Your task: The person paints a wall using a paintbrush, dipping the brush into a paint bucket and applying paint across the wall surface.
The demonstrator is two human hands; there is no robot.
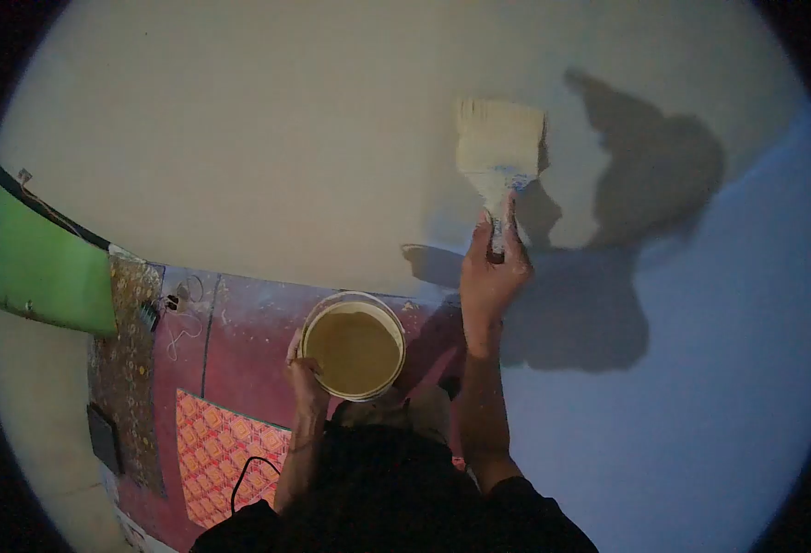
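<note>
In this view I can read no text, label, brand, number or sign on any thing, though the picture is rather dim and some very small marking may be too unclear.

Dim, uneven light overall; plain matte wall greyish-beige at upper left, bluish at lower right. Soft-edged dark shadows of hands and brush thrown rightward on wall, suggesting light from left. No harsh glare. Strong fisheye curve bends edges; black vignette rings corners. Slight grain, fine detail soft; dark clothing nearly featureless.
</note>
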